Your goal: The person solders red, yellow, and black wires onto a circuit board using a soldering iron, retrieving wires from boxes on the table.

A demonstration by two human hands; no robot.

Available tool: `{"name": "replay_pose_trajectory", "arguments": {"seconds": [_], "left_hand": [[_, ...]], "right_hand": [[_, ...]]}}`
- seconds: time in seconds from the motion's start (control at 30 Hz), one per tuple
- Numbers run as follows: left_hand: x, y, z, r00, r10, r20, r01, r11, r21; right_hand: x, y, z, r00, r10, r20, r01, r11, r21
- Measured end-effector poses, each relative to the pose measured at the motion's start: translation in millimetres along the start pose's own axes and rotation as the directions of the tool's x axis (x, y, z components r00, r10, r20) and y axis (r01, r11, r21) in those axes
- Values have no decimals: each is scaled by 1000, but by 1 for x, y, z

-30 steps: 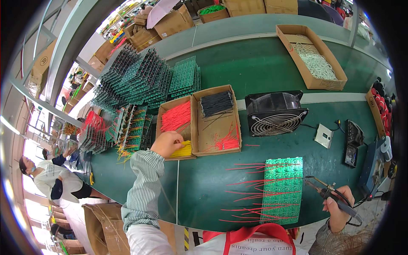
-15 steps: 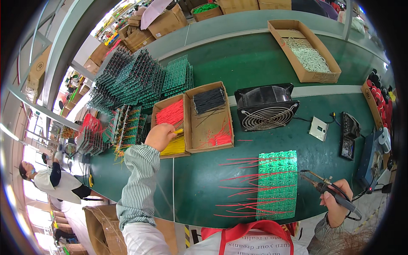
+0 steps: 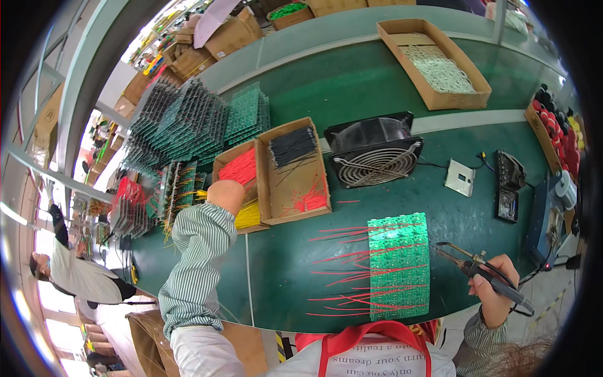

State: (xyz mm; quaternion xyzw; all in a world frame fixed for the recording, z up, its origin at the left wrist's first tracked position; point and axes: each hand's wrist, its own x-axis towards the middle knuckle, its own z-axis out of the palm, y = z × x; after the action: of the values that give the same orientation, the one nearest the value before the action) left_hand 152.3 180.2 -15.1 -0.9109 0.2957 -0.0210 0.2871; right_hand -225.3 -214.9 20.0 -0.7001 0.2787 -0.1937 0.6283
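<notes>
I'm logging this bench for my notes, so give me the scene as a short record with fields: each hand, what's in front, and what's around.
left hand: reaching into cardboard tray of red and yellow wires
right hand: holding soldering iron, tip near the board's right edge
in front: green circuit board with red wires sticking out leftward
beside: tray of black and red wires, black fan
surface: green table

Matt cardboard box (image 3: 295, 188) – thin plastic-coated red wires (image 3: 242, 166) – on a smooth green tabletop (image 3: 276, 276).
</notes>
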Motion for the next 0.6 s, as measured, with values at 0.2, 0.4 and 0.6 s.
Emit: {"name": "replay_pose_trajectory", "arguments": {"seconds": [0.2,0.4,0.6], "left_hand": [[-1,0,21,996,-25,81,27,999,-23],[-23,0,-47,970,13,-241,-133,861,-490],[-53,116,-147,967,111,-231,-256,404,-878]], "right_hand": [[6,-4,5,1000,-24,18,24,1000,-3],[13,-3,4,987,-119,108,125,991,-55],[21,-9,22,943,-257,212,280,956,-85]]}}
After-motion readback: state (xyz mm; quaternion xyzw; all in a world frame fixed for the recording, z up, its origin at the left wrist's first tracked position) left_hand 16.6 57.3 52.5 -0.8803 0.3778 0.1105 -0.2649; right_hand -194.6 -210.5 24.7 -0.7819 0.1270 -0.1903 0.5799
